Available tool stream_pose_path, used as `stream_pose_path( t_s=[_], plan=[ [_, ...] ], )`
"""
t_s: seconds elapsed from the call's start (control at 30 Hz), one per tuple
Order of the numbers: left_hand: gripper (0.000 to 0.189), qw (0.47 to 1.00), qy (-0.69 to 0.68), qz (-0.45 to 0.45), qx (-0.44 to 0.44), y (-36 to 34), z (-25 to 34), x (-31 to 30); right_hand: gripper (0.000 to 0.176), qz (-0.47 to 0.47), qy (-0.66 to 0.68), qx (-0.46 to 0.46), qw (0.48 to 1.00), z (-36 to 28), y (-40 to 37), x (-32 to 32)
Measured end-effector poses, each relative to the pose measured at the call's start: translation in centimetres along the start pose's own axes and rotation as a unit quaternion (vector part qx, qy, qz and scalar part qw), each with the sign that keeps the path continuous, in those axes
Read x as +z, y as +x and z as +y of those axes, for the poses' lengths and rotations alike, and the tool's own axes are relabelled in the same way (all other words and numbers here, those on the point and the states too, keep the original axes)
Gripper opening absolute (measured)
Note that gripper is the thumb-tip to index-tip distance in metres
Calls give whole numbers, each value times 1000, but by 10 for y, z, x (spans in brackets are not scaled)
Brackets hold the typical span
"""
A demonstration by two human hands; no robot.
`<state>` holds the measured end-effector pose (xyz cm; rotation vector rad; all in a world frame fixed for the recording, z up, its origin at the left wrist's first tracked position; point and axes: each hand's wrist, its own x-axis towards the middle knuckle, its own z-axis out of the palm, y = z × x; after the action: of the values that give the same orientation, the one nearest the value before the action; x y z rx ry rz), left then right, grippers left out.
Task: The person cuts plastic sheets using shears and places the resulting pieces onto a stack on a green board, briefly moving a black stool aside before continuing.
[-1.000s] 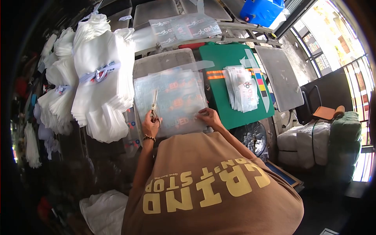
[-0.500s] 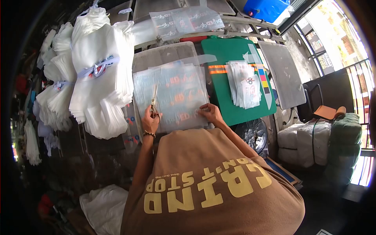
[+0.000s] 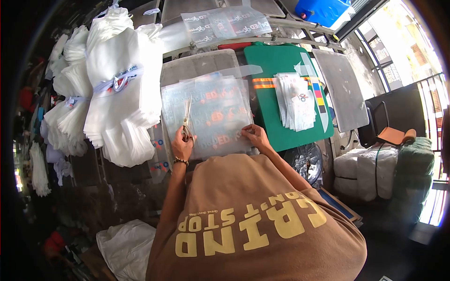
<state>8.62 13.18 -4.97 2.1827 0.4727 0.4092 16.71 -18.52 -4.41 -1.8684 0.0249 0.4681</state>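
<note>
My left hand (image 3: pixel 182 144) is closed around the handles of the scissors (image 3: pixel 187 112), whose blades point away from me over a stack of translucent printed plastic sheets (image 3: pixel 215 110). At the stack's near right corner, my right hand (image 3: pixel 256 137) pinches the edge of a sheet with thumb and fingertips. Faint orange and grey lettering runs in rows across the sheets. The blades look closed or nearly so, lying above the sheets' left part.
Thick bundles of white bags (image 3: pixel 119 89) tied with strips stand at the left. A green board (image 3: pixel 262 112) at the right carries a pile of small printed pieces (image 3: pixel 296 103). Further printed sheets (image 3: pixel 227 25), a blue container (image 3: pixel 323 10) and wrapped white bales (image 3: pixel 375 168) surround the work area.
The whole view has shifted very slightly. Both hands keep their grip, the left on the scissors and the right at the sheet's corner.
</note>
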Motion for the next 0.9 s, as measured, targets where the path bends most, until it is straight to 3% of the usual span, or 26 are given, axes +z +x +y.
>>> stream_pose_path(
  t_s=[0.23, 0.3, 0.4, 0.47, 0.5, 0.53, 0.6, 0.67, 0.73, 0.8, 0.83, 0.87, 0.9],
  plan=[
    [62, 1000, 11, -5, -22, -1, 1, 0, 24, -52, 77, -12, 996, 16, 9, -2],
    [62, 1000, 14, 8, 2, -1, -4, 1, 38, -59, 51, -10, 997, 12, 9, -4],
    [63, 1000, 13, -11, -12, 1, -5, -1, 49, -87, 76, 15, 993, -64, -9, -17],
    [62, 999, 9, -26, -21, -2, -3, -2, 57, -108, 6, -9, 994, -70, 11, -37],
    [61, 1000, -17, -5, -23, -4, -5, -1, 62, -72, -107, -110, 986, -49, 32, -42],
    [60, 999, -45, 17, -23, -3, -4, 2, 62, -66, -105, -108, 986, -37, 50, -51],
    [60, 997, -67, 26, -29, -5, 8, 3, 60, -99, -221, -171, 955, -25, 78, -69],
    [60, 994, -92, 40, -41, -4, 28, 0, 56, -105, -246, -154, 951, -49, 87, -82],
    [58, 998, -56, -3, -33, -9, 48, -6, 53, -119, -274, -132, 945, -63, 86, -88],
    [58, 998, -49, -18, -24, -14, 48, -1, 51, 2, -149, -3, 989, -63, 84, -87],
    [57, 999, -42, -30, -10, -18, 46, 1, 59, 6, -39, 50, 998, -59, 81, -86],
    [57, 999, -42, -31, -15, -23, 44, 3, 59, 3, -41, 54, 998, -48, 77, -83],
    [56, 998, -44, -33, -4, -28, 38, 7, 64, 12, 148, 58, 987, -26, 73, -80]
  ],
)
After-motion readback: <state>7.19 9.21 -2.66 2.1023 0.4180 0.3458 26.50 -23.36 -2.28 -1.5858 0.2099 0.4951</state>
